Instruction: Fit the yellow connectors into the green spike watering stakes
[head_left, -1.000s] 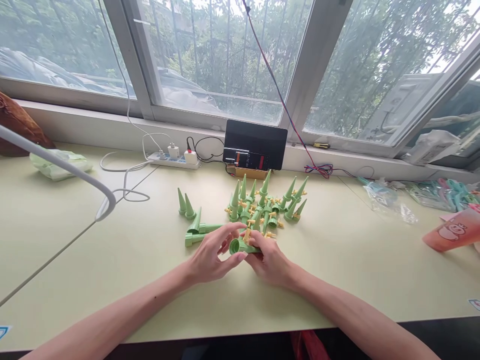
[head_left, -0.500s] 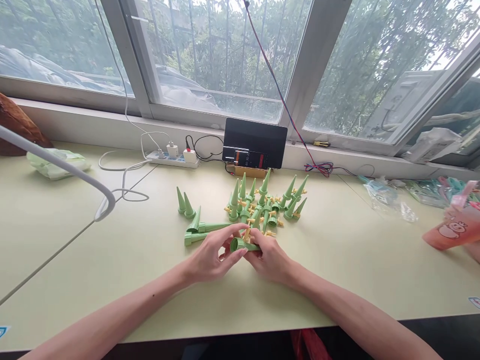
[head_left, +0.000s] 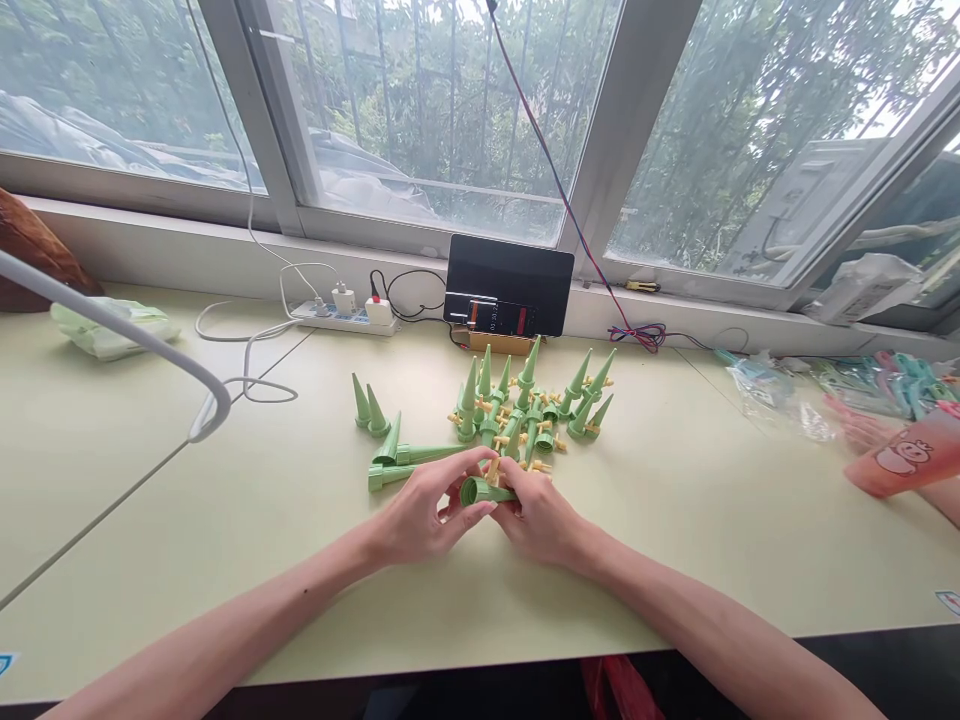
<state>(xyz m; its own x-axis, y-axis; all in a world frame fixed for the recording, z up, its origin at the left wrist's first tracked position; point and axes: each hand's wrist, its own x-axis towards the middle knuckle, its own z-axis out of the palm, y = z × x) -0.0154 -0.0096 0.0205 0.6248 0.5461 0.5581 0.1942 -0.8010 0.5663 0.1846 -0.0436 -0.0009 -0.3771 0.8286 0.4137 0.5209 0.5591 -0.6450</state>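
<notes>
Between my hands, a green plastic watering spike lies sideways, its open threaded end facing left and a yellow valve standing up from it. My right hand is closed around the narrow end, which its fingers hide. My left hand curls about the open end, its index finger at the valve and its thumb under the rim. Just beyond stand many green spikes with yellow valves. To the left, spikes without visible valves stand or lie, among them one lying spike.
At the back a black tablet leans with a phone before it. A power strip with white cables sits left of it. On the right, another person's hand is near an orange cup and plastic bags.
My hands and the spike have hardly moved. At the right, the other person's hand has shifted away from the top of the cup to its left side.
</notes>
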